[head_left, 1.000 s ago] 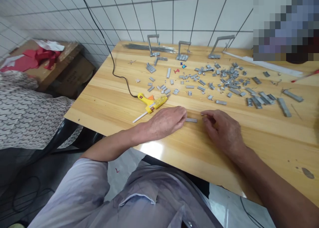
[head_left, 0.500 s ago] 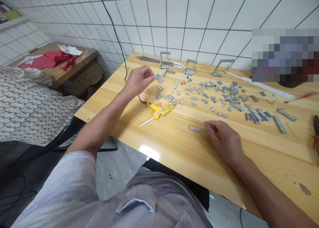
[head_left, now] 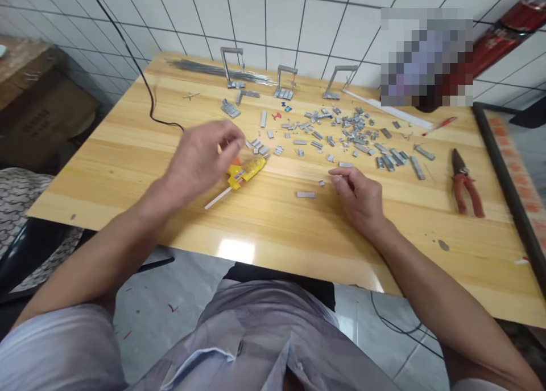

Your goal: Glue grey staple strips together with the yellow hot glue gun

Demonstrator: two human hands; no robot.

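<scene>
My left hand [head_left: 203, 152] is in the air over the handle of a yellow hot glue gun [head_left: 251, 170]. Its thumb and forefinger are closed together, and what they hold, if anything, is too small to make out. The gun lies on its side, a white glue stick [head_left: 218, 198] poking from its rear. My right hand [head_left: 359, 194] rests on the table with bent fingers, nothing visible between thumb and forefinger. Just left of its fingertips lie a tiny grey piece [head_left: 321, 183] and a flat grey strip [head_left: 306, 195], apart from each other.
Many small grey pieces [head_left: 358, 126] cover the wooden table's [head_left: 273, 226] middle. Three grey angled stands [head_left: 230, 66] and a bundle of thin rods [head_left: 213, 69] are at the back. Red-handled pliers [head_left: 464, 189] lie right. A black cord [head_left: 145, 89] crosses the left.
My left hand has come nearer, from beside the grey pieces to over the glue gun's handle. The tiny grey piece at my right fingertips is now apart from them. The view has shifted right.
</scene>
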